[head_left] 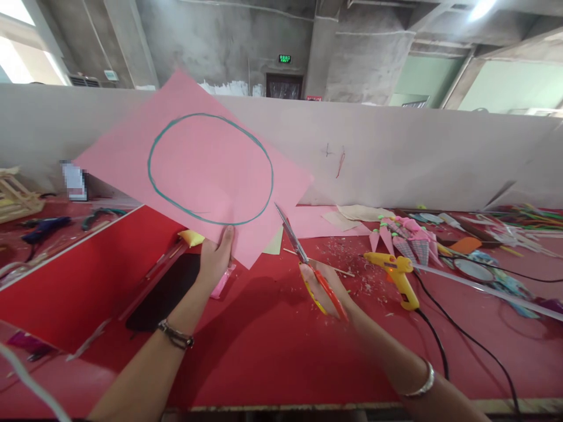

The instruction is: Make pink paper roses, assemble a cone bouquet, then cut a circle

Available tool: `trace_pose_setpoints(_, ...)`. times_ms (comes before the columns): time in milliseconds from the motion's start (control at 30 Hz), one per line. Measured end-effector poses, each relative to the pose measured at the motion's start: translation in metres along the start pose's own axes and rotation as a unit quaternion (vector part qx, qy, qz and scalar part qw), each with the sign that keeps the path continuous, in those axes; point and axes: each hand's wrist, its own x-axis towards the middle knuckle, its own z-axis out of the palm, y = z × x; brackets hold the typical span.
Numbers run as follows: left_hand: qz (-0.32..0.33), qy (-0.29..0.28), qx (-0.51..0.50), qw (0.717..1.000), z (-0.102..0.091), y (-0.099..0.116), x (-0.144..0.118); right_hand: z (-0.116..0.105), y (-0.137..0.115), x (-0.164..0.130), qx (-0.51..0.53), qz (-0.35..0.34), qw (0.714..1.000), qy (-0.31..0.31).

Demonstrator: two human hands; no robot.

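A large pink sheet of paper (206,170) is raised above the table, with a rough green oval drawn on it. My left hand (215,258) pinches its lower edge, thumb on the front face and the other fingers mostly hidden behind. In my right hand (328,287) is a pair of scissors (303,252) with red and yellow handles. The scissor tips point up and left, close to the sheet's right part, just outside the oval. I cannot tell whether the blades touch the paper. They look nearly closed.
A yellow glue gun (393,272) with a black cord lies to the right, near pink cone-shaped pieces (407,237). A red board (88,275) and a dark flat object (167,293) lie left. Scraps dot the red table (264,363); a pale partition (396,158) stands behind.
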Motion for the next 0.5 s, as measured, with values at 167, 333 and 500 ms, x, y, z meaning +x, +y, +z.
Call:
trace_pose_setpoints(167,-0.006,-0.011,0.046,0.999,-0.001,0.0,0.001,-0.001,0.001,0.0,-0.027,-0.02,0.999,-0.019)
trace_pose_setpoints(333,0.036,0.001,0.046,0.998,-0.004,-0.005,0.005,-0.005,-0.01,-0.008,-0.018,-0.03,0.999,-0.033)
trace_pose_setpoints(500,0.057,-0.003,0.039,0.998,-0.005,-0.007,0.005,-0.003,-0.007,-0.008,-0.005,-0.022,0.999,-0.027)
